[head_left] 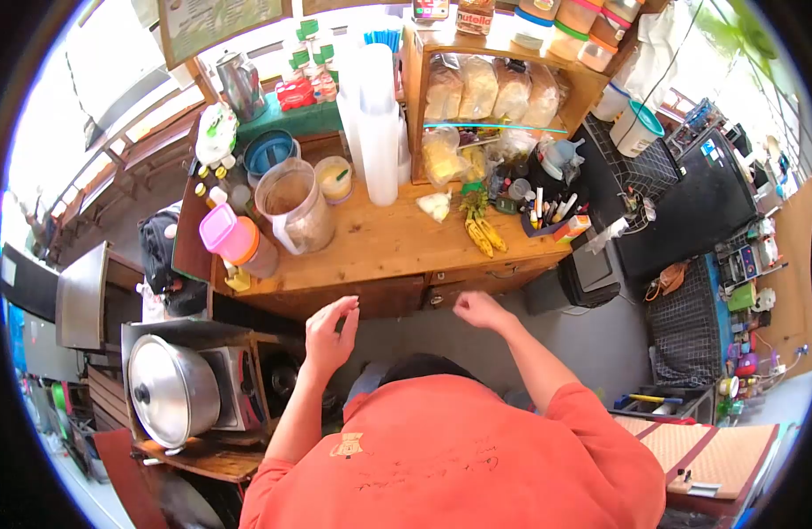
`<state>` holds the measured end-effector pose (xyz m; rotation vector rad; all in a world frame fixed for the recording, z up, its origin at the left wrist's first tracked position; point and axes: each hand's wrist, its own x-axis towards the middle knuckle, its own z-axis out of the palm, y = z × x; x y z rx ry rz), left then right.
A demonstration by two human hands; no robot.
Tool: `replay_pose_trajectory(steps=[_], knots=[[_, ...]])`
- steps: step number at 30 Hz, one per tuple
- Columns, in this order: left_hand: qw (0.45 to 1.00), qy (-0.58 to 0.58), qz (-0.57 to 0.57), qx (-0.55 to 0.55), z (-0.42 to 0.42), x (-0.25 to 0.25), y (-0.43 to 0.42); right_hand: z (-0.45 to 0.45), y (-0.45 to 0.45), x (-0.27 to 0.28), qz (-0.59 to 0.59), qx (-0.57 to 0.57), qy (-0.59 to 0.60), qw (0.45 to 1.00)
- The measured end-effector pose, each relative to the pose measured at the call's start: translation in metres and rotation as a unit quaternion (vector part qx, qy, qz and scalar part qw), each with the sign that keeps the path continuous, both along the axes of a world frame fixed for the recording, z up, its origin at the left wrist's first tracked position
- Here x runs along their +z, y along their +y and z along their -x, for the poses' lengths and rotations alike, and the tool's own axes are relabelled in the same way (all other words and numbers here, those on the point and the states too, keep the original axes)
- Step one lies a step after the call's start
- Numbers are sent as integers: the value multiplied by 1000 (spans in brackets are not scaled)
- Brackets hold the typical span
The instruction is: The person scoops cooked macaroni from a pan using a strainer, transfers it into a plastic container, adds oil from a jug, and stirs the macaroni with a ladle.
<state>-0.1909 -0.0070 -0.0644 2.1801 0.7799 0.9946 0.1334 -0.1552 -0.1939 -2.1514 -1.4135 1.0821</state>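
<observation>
My left hand is raised in front of the wooden counter, its thumb apart from the bent fingers and nothing between them. Farther right, my right hand hangs before the drawer front, its fingers curled in with nothing visible in them. Neither hand touches anything. On the counter, bananas lie near the front edge beside a small white bag. A large clear pitcher stands at the left, with a pink-lidded container next to it. Tall stacks of clear cups rise behind.
Bagged goods fill a wooden shelf at the back. A black holder with pens stands at the counter's right end. To the lower left is a large metal pot; a black bin is at the right.
</observation>
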Motion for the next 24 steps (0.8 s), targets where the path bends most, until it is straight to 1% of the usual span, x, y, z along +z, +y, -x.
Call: replay_pose_trajectory(steps=[1, 3, 5, 6, 7, 8, 9, 10, 12, 13, 14, 15, 16, 17, 18, 19, 20, 21, 23, 24], knots=[[1000, -10, 23, -10, -14, 11, 16, -6, 28, 9, -49, -21, 16, 998], [999, -21, 17, -24, -38, 26, 58, -13, 92, 33, -127, -75, 22, 989], [999, -41, 15, -16, -60, 48, 111, -17, 157, 69, -224, -108, -10, 969], [999, -37, -19, -35, -70, 62, 143, -16, 186, 87, -278, -129, -10, 952], [995, -56, 78, -18, -84, 74, 169, -17, 215, 101, -332, -151, -13, 931], [989, -82, 121, -36, -98, 81, 202, -21, 246, 112, -380, -163, -29, 910], [991, -76, 98, -47, -112, 82, 239, -25, 274, 121, -426, -175, -46, 886], [995, -75, 70, -21, -130, 94, 263, -27, 301, 127, -426, -178, -49, 886], [997, -18, 75, -7, -162, 94, 325, -29, 348, 135, -500, -233, -55, 832], [998, 10, 70, -3, -177, 91, 350, -28, 361, 140, -498, -231, -58, 834], [997, 8, 74, -2, -194, 81, 378, -25, 370, 148, -488, -223, -5, 844], [999, -2, 33, -43, -211, 68, 407, -23, 378, 156, -477, -214, 48, 851], [997, -12, -8, -82, -222, 59, 428, -21, 384, 158, -474, -228, 38, 850], [997, -15, -3, -76, -229, 61, 436, -20, 386, 163, -469, -222, 38, 854], [986, -26, 87, -139, -238, 61, 442, -21, 384, 170, -438, -229, 34, 869], [962, -37, 177, -203, -245, 64, 441, -22, 381, 171, -405, -237, 30, 883], [955, -18, 219, -197, -246, 74, 433, -26, 380, 166, -419, -238, 21, 876], [954, -22, 225, -195, -252, 70, 434, -31, 374, 162, -415, -235, 19, 879], [965, 54, 163, -198, -259, 65, 438, -36, 353, 173, -381, -243, 12, 892], [966, 48, 168, -192, -258, 63, 439, -44, 346, 167, -393, -230, 2, 890]])
